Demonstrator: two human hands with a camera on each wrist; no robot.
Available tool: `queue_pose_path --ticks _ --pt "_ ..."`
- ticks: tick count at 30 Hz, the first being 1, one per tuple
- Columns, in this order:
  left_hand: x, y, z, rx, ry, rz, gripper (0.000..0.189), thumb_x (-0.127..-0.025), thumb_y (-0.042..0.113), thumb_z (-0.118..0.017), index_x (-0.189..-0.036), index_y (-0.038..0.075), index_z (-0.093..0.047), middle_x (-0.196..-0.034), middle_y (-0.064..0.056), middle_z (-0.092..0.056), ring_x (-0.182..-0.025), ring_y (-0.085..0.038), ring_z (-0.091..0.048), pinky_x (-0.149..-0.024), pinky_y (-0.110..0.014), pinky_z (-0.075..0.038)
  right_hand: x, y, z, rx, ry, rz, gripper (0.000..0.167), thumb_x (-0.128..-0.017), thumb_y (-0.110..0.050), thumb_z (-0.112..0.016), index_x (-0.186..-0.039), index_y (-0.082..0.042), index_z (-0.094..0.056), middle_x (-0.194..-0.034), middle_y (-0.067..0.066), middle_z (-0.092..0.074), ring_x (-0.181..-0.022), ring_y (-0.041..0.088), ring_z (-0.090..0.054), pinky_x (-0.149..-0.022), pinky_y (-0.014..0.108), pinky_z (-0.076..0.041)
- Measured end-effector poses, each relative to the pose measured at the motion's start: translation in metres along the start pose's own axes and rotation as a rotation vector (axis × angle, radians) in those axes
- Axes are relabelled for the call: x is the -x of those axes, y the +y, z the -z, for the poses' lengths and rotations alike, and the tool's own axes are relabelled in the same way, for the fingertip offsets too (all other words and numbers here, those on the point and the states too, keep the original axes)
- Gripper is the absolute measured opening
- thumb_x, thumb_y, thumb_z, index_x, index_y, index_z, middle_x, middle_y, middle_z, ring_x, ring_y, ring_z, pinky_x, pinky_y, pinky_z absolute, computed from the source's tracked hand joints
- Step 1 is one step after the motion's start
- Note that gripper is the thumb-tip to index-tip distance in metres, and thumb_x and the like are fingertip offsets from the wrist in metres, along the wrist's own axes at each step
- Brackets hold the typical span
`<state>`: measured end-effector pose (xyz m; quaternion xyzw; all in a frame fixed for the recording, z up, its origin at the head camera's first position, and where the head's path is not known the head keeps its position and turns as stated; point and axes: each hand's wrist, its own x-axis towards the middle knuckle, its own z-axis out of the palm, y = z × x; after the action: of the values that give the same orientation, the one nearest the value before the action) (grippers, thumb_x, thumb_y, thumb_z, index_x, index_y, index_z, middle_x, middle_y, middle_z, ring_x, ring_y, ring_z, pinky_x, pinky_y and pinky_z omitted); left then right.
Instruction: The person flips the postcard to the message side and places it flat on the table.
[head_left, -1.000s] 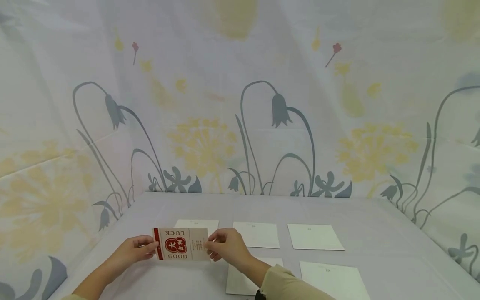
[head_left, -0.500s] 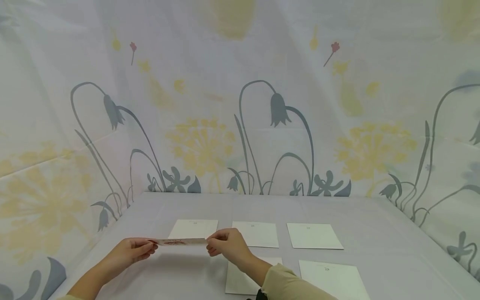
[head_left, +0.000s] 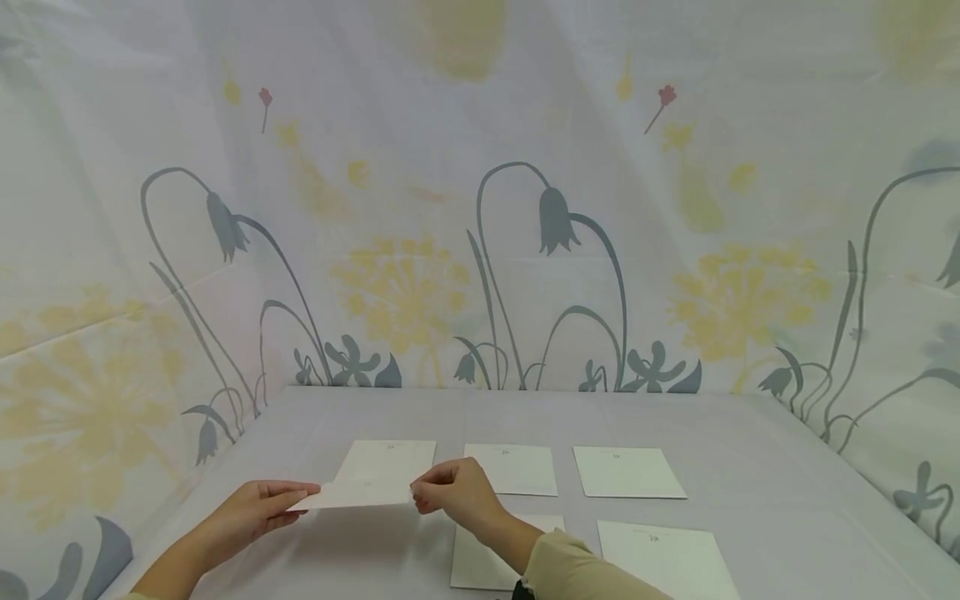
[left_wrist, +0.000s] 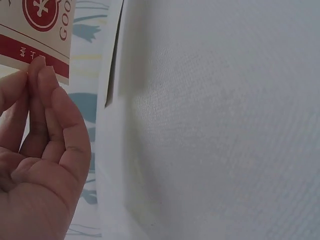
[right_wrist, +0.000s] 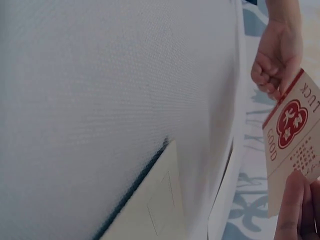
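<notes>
A pale card (head_left: 356,495) is held nearly flat above the table by both hands, its plain side uppermost in the head view. Both wrist views show its other face: a printed card (right_wrist: 292,122) with a red band, a red emblem and the words GOOD LUCK. My left hand (head_left: 251,512) pinches the red-banded end between thumb and fingers. At the opposite end, my right hand (head_left: 461,497) pinches the edge. Just behind the held card lies a white card (head_left: 390,457) on the table, partly covered by it.
Several similar pale cards lie flat in two rows: a back-middle card (head_left: 513,469), a back-right card (head_left: 630,472), a front card (head_left: 480,557) partly behind the right forearm, and a front-right card (head_left: 667,562). A flower-patterned cloth (head_left: 525,275) stands behind the white table (head_left: 795,483).
The card has turned from its red printed face showing, through edge-on, to its plain face showing in the head view. Both hands stay at its ends, nearly in place.
</notes>
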<state>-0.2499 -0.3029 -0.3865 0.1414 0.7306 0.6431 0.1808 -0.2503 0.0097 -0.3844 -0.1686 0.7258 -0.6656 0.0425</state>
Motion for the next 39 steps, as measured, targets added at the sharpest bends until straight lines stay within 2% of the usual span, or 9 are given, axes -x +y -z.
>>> queue_pose_path --ticks 6,13,19,25,31,35,39 --pt "-0.002 0.001 0.0 -0.023 0.043 0.063 0.034 -0.093 0.015 -0.058 -0.119 -0.007 -0.059 -0.111 -0.005 -0.064 -0.092 -0.01 -0.062 -0.08 -0.03 -0.052 0.002 0.0 -0.001 0.043 0.003 -0.031 0.007 -0.08 0.0 -0.069 -0.084 0.006 -0.07 -0.073 0.011 -0.067 -0.063 0.02 -0.066 -0.062 0.031 -0.056" --pt "-0.001 0.002 -0.005 -0.037 0.074 0.083 0.042 -0.089 0.012 -0.064 -0.122 -0.011 -0.053 -0.102 -0.004 -0.065 -0.086 -0.013 -0.062 -0.075 -0.028 -0.053 0.005 0.004 -0.003 0.011 0.0 -0.088 0.008 -0.077 0.006 -0.069 -0.085 0.006 -0.069 -0.072 0.008 -0.065 -0.061 0.019 -0.065 -0.059 0.03 -0.056" --pt "-0.003 0.002 -0.011 -0.049 0.096 0.096 0.055 -0.086 0.009 -0.066 -0.127 -0.016 -0.04 -0.094 -0.004 -0.066 -0.083 -0.014 -0.062 -0.073 -0.029 -0.054 0.01 0.004 -0.006 -0.064 0.037 -0.103 0.027 -0.072 0.016 -0.068 -0.097 0.006 -0.064 -0.071 0.007 -0.057 -0.058 0.015 -0.061 -0.057 0.031 -0.056" --pt "-0.004 -0.004 -0.014 -0.126 0.128 0.131 0.052 -0.084 0.008 -0.068 -0.123 -0.017 -0.043 -0.095 -0.006 -0.062 -0.085 -0.017 -0.061 -0.074 -0.034 -0.054 0.014 0.006 -0.01 -0.099 0.064 -0.116 0.048 -0.069 0.019 -0.066 -0.114 0.007 -0.055 -0.074 0.008 -0.054 -0.058 0.014 -0.058 -0.057 0.032 -0.056" --pt "-0.005 -0.007 -0.018 -0.189 0.16 0.145 0.053 -0.081 0.008 -0.071 -0.122 -0.015 -0.045 -0.095 -0.007 -0.06 -0.085 -0.018 -0.059 -0.073 -0.036 -0.054 0.017 0.009 -0.014 -0.07 0.098 -0.137 0.053 -0.069 0.019 -0.066 -0.118 0.008 -0.051 -0.075 0.008 -0.054 -0.058 0.014 -0.057 -0.057 0.03 -0.056" --pt "-0.005 -0.008 -0.019 -0.203 0.153 0.14 0.052 -0.082 0.007 -0.07 -0.121 -0.015 -0.045 -0.095 -0.006 -0.06 -0.084 -0.018 -0.06 -0.072 -0.035 -0.054 0.018 0.011 -0.017 -0.034 0.113 -0.161 0.052 -0.069 0.019 -0.067 -0.118 0.009 -0.05 -0.075 0.008 -0.054 -0.057 0.013 -0.057 -0.056 0.029 -0.055" --pt "-0.007 -0.01 -0.02 -0.209 0.157 0.161 0.05 -0.081 0.005 -0.07 -0.12 -0.015 -0.046 -0.094 -0.005 -0.062 -0.08 -0.018 -0.062 -0.069 -0.034 -0.055 0.019 0.014 -0.018 -0.012 0.113 -0.18 0.05 -0.069 0.019 -0.066 -0.116 0.011 -0.051 -0.074 0.008 -0.053 -0.054 0.013 -0.057 -0.055 0.028 -0.055"
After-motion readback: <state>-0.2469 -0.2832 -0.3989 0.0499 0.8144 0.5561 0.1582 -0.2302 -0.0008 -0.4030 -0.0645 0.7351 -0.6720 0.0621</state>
